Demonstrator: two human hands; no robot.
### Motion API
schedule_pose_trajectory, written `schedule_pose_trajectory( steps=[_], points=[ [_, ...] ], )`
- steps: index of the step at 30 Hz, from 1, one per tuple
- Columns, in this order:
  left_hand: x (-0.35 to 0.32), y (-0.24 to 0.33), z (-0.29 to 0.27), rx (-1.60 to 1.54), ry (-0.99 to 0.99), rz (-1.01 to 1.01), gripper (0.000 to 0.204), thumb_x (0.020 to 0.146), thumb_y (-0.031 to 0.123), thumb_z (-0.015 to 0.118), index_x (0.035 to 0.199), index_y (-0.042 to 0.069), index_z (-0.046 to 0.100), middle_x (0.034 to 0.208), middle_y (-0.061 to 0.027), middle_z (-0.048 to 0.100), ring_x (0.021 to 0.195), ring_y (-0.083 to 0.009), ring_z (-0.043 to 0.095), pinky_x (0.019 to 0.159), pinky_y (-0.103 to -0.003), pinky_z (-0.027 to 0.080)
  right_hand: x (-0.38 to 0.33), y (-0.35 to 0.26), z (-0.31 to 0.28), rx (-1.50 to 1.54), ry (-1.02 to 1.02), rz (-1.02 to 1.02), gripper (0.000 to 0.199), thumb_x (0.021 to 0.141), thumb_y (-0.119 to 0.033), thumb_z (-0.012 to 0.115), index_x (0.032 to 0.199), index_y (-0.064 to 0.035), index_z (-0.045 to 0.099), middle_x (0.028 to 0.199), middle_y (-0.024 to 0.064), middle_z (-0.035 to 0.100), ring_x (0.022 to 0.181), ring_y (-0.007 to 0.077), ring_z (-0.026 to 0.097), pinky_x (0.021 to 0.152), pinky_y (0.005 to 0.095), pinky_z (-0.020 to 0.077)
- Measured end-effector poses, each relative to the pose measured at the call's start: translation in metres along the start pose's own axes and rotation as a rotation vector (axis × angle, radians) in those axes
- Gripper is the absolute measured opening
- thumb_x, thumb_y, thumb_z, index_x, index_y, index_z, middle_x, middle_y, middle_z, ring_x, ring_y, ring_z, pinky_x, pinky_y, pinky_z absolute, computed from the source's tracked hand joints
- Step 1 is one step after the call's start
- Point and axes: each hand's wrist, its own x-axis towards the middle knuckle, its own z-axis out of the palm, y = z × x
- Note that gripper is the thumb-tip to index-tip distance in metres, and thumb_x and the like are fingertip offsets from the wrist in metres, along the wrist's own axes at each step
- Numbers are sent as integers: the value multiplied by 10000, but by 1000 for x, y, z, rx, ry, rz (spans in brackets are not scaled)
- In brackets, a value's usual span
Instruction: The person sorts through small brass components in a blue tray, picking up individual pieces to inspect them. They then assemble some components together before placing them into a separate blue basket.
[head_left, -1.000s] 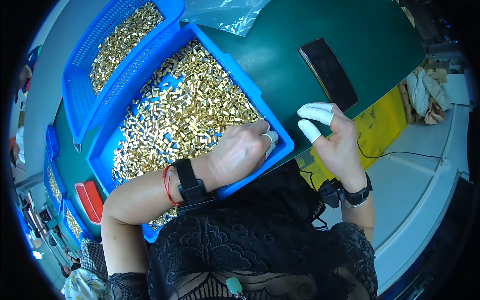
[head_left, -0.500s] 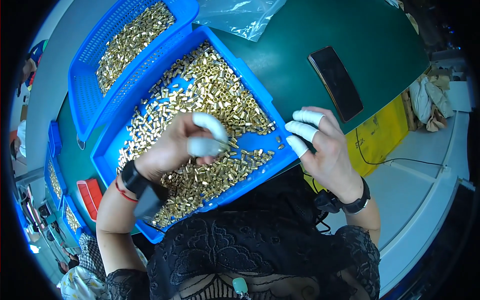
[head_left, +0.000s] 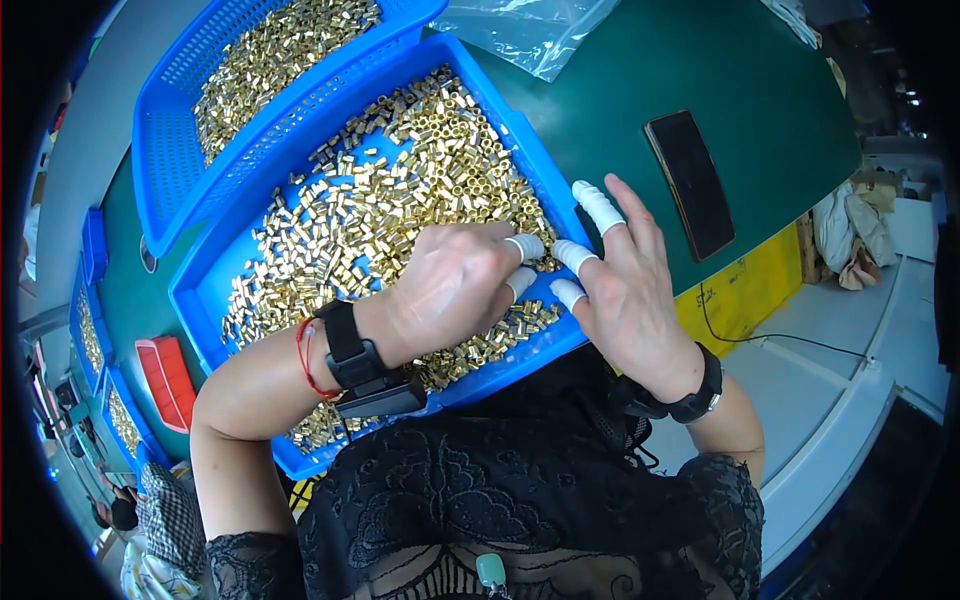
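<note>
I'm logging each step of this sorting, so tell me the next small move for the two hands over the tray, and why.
Probably pinch up a few brass pieces with the left hand. Its capped fingertips already rest on the brass pieces near the blue tray's right wall, and the right hand waits beside them at the rim with capped fingers spread, seemingly holding nothing.

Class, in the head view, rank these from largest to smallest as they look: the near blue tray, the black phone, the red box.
1. Near blue tray
2. Black phone
3. Red box, though fisheye bending near the rim makes this unsure.
</note>
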Motion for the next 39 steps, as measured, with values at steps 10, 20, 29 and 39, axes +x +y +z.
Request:
schedule_pose_trajectory(
  steps=[10, 20, 29, 39],
  points=[
    [-1, 8, -20, 10, -222, 16, 198, 758, 132, 720, 946, 81, 680, 724, -99, 611, 640, -312, 622, 556, -422, 491, 3, 3, 1, 25, -62, 38, 266, 649, -42, 792, 898, 5, 710, 1363, 221, 458, 1339, 407, 366, 1034, 498, 365],
    [0, 4, 0, 40, -85, 31, 180, 754, 102, 707, 920, 44, 671, 725, -112, 600, 638, -331, 610, 559, -428, 490, 0, 5, 8, 33, -50, 34, 268, 643, -40, 796, 899, -14, 717, 1360, 204, 460, 1334, 397, 375, 1031, 493, 373],
    [-1, 8, -37, -443, -256, -255, 138, 750, 38, 650, 885, 10, 651, 696, -10, 601, 572, -139, 578, 502, -338, 454, -1, 20, -22, 348, 89, 76, 184, 715, -67, 761, 872, -28, 672, 1282, 183, 540, 1208, 334, 520, 908, 414, 469],
    [-5, 8, -18, -224, -196, -204, 135, 798, 106, 660, 898, 15, 659, 635, -58, 608, 578, -207, 616, 537, -374, 479, -1, 21, -23, 1281, -78, 601, 117, 786, -73, 732, 870, -52, 653, 829, 20, 563, 638, 104, 505, 518, 233, 378]
  ],
)
